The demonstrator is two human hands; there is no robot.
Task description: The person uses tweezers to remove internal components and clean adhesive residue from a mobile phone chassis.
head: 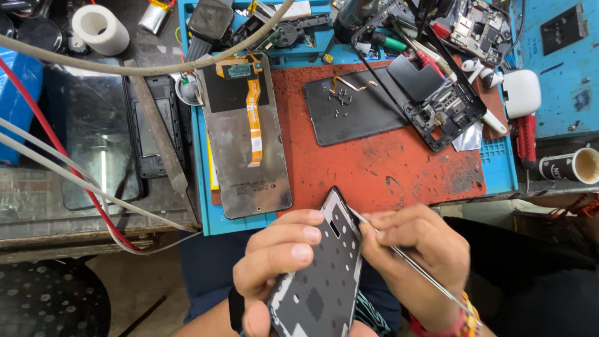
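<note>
My left hand (277, 265) grips a dark phone frame (321, 274), tilted upright over my lap at the bottom centre. My right hand (415, 259) pinches thin metal tweezers (412, 265) whose tip touches the frame's upper right edge. Beyond them on the red work mat (387, 165) lie a silver display panel with an orange flex cable (249, 134), a black back cover (352, 106) with several tiny screws on it, and a black mid-frame (446, 112).
A blue tray (499, 159) borders the mat. A cracked dark tablet (93, 131) and metal spudger (159, 134) lie left. Cables (75, 181) cross the left side. White tape roll (100, 28), white earbud case (521, 92), paper cup (577, 165), circuit parts at the back.
</note>
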